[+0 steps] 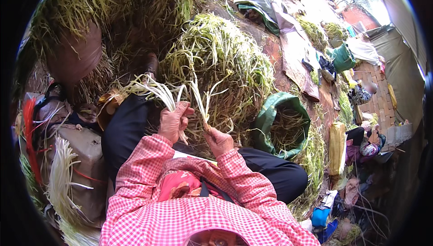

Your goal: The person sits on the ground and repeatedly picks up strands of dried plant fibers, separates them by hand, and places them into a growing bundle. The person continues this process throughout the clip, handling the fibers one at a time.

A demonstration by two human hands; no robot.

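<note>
My left hand [174, 121] is closed around a bunch of pale plant stalks [161, 92], whose ends stick out below the fist and fan out above it to the left. Just to its right, my right hand [219, 141] pinches the base of a few thin whitish stalks [199, 98] that spread upward. The two hands are close but apart. Beyond them lies a large heap of green and pale leafy stalks [220, 49], directly before my crossed legs.
A green sack [267, 117] with a rolled rim holds dry plant bits at the right. A bundle of white stalks [61, 175] lies at the left by red strings [28, 137]. More leafy heaps [81, 2] stand upper left. Another person [363, 144] sits at far right.
</note>
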